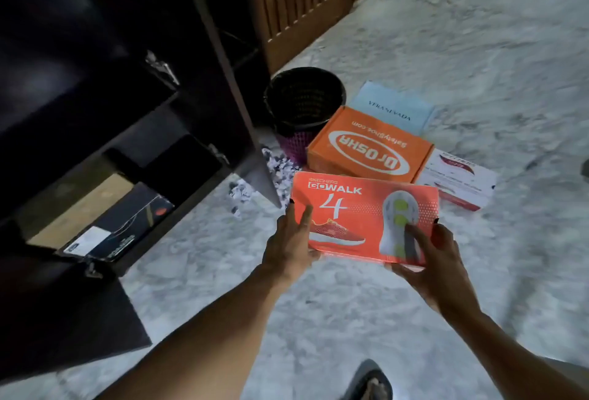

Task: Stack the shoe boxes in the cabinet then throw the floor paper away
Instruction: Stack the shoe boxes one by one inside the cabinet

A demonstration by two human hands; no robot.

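Both hands hold a red shoe box [360,211] marked GO WALK 4 above the floor. My left hand [291,240] grips its left end and my right hand [433,256] grips its right end, thumb on the lid. Behind it on the floor lie an orange box [369,145], a light blue box [393,106] and a white box [459,183]. The dark cabinet [134,132] stands open at the left, with a black shoe box [124,224] on a low shelf. Shredded paper [271,173] lies on the floor by the cabinet's corner.
A black bin [304,97] with a purple base stands between the cabinet and the orange box. A wooden slatted door [302,1] is behind it. An open cabinet door [63,313] juts out at the lower left. My sandalled foot [369,383] is at the bottom.
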